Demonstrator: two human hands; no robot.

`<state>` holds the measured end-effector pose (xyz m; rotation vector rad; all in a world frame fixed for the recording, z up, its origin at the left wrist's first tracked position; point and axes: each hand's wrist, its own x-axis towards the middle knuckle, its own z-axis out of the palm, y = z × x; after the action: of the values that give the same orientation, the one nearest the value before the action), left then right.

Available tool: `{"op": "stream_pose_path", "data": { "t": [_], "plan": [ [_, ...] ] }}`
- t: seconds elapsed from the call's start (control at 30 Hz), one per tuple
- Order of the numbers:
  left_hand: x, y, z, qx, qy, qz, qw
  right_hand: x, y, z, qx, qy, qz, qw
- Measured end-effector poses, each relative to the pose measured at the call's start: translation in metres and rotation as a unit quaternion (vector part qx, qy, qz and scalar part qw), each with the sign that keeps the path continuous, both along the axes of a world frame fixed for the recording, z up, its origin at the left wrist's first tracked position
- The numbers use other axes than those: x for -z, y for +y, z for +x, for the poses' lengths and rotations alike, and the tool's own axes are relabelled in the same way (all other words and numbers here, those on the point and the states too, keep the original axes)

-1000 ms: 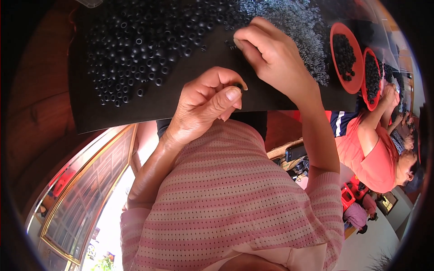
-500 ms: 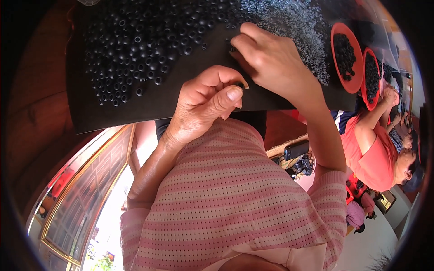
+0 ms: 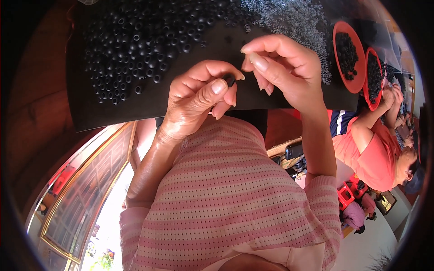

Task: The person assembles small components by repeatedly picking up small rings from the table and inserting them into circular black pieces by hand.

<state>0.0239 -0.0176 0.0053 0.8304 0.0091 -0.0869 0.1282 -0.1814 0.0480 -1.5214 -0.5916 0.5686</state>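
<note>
Standing in the room, lower left, is a gold-framed glass panel [image 3: 90,198]. The dark table [image 3: 149,99] bears heaped black rings [image 3: 140,49], silvery coils [image 3: 289,22] and a red bowl [image 3: 357,85]. The right hand [image 3: 291,67] curls loosely, if empty I cannot tell; above the table, the left hand [image 3: 192,99] pinches a single ring [image 3: 229,80].

The right hand [image 3: 291,67] has been drawn back from beside the springs [image 3: 289,18] and turned, its thumb now exposed and its fingertips brought near the left hand [image 3: 194,95]. The left hand has been shifted slightly leftward, and more of its bead [image 3: 229,80] is shown.
</note>
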Motion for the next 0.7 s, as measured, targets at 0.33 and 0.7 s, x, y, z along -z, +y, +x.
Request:
{"op": "stream_pose_path", "data": {
  "t": [0.33,0.7],
  "plan": [
    [-0.002,0.0,-0.005,-0.002,0.025,-0.002,1.0,0.005,0.016,-0.019,-0.026,0.002,0.08,0.996],
    [0.001,0.003,-0.003,-0.003,0.037,-0.025,0.999,0.002,0.016,-0.023,0.017,-0.057,0.101,0.993]
  ]
}}
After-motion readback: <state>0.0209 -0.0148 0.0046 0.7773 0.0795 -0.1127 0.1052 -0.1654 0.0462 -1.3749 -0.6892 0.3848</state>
